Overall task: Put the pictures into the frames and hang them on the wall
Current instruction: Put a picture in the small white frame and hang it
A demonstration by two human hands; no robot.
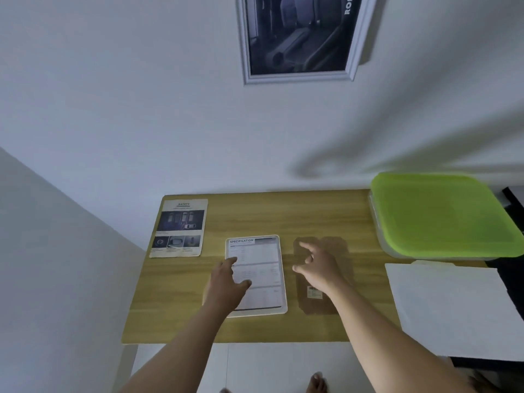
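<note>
A person stands at a pale wooden table (312,217) pushed against a white wall, arms reaching forward over it. The left hand (228,282) lies flat, fingers spread, on a light, round-cornered frame (256,276) at the table's middle; a sheet headed "SPECIFICATION" (259,262) sits inside it, so the hand seems to be pinning sheet and frame steady. The right hand (317,265) hovers open just beside it, fingers loosely curled and holding nothing, above a flat brown backing board (319,303) with a small label. That board looks like stiff cardboard, probably the frame's back panel, though blur makes this uncertain; it lies ready to close the frame.

At the table's far left corner lies a second print headed "SAFETY" (179,227), matte paper with dark photos, still unframed. To the right sits a clear plastic box with a glossy lime-green lid (442,214), and in front of it a plain white sheet (453,310). On the wall above, one white-framed dark picture (297,35) already hangs, slightly tilted.
</note>
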